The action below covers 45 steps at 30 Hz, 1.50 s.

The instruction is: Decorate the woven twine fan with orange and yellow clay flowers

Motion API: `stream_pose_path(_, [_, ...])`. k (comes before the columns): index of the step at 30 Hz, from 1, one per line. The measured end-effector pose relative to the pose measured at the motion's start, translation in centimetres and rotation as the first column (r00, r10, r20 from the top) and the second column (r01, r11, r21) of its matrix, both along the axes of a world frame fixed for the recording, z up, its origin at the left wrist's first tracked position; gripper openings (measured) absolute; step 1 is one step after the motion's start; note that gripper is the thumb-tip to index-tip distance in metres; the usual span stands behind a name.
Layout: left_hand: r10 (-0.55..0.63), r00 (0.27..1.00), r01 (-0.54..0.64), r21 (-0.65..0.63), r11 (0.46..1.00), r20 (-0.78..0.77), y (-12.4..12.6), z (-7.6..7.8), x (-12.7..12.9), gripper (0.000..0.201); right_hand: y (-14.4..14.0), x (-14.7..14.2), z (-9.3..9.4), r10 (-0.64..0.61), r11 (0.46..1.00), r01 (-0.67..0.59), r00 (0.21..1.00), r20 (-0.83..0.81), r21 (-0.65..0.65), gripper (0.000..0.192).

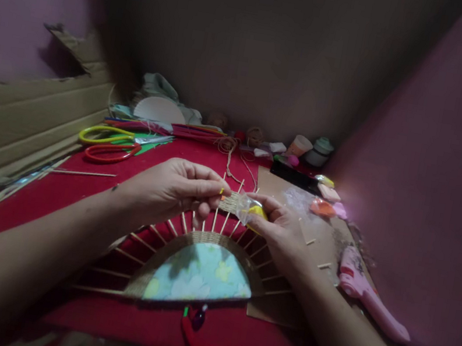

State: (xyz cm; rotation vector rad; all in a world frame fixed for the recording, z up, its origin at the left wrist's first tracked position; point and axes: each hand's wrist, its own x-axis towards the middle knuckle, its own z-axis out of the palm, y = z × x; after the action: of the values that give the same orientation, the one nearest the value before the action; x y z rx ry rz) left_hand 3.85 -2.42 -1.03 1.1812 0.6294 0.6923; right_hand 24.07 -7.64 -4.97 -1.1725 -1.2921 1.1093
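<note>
The half-round fan of thin pale sticks [211,239] lay on the red cloth [89,196]. Its light-blue flowered centre [200,277] and woven straw-coloured inner band [172,245] were already in place; beyond these, the sticks showed gaps, perhaps unfinished. How far the outer woven strip [232,203] reached, I could not tell. The left hand [188,186] pinched a tiny yellow piece [222,191]; the right hand's [279,225] fingers were closed on a clear plastic packet with yellow contents [256,211].

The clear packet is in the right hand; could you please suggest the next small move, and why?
I'd probably set the packet down: the left hand pinches a small yellow bit, and the right hand would then be free to steady the fan below.
</note>
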Motion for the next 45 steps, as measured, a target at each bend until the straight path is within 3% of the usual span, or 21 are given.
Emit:
stream_pose_path(3, [0.036,0.999,-0.036,0.010,0.999,-0.024,0.2,0.0,-0.2,0.023,0.0,-0.1,0.0,0.002,1.000,-0.002,1.000,-0.019,0.003,0.034])
stream_pose_path(8, [-0.017,1.000,0.017,-0.012,1.000,0.007,0.4,0.2,-0.3,0.005,-0.1,-0.1,0.1,-0.010,1.000,0.009,0.999,-0.049,-0.006,0.033])
stream_pose_path(11, [-0.008,0.999,0.008,-0.003,1.000,0.038,0.4,0.3,-0.4,0.006,-0.1,-0.1,0.2,-0.001,1.000,0.001,0.998,-0.058,-0.004,0.032])
stream_pose_path(16, [0.017,0.998,-0.011,0.093,0.996,-0.067,0.3,-0.1,-0.5,0.008,-0.1,-0.1,0.1,0.009,1.000,-0.010,1.000,-0.028,-0.005,0.032])
stream_pose_path(21, [0.009,0.998,0.002,0.156,0.988,-0.067,0.1,-0.4,0.0,0.015,-0.1,-0.1,0.0,0.013,1.000,-0.013,0.998,-0.054,-0.007,0.033])
stream_pose_path(26, [0.039,0.997,-0.027,0.164,0.986,-0.070,0.2,-0.4,0.0,0.003,-0.2,-0.3,0.2,0.010,1.000,-0.011,0.998,-0.058,-0.018,0.033])
stream_pose_path(32, [-0.141,0.989,0.143,0.074,0.987,-0.042,0.3,-0.8,-0.2,0.017,-0.1,-0.2,0.1,0.016,1.000,-0.017,0.998,-0.067,-0.016,0.032])
stream_pose_path(35, [-0.170,0.985,0.172,0.072,0.983,-0.029,0.1,-0.7,-0.1,0.016,-0.1,-0.2,0.0,0.016,1.000,-0.016,0.998,-0.060,-0.012,0.032])
stream_pose_path(40, [-0.012,0.998,0.018,0.095,0.995,-0.059,0.2,0.1,-0.4,0.006,0.0,-0.1,-0.1,0.020,1.000,-0.021,0.998,-0.068,-0.018,0.034])
stream_pose_path(45, [0.184,0.983,-0.178,0.204,0.963,-0.009,0.6,1.7,-1.4,0.020,0.0,0.1,-0.3,-0.007,1.000,0.007,1.000,-0.008,-0.009,0.036])
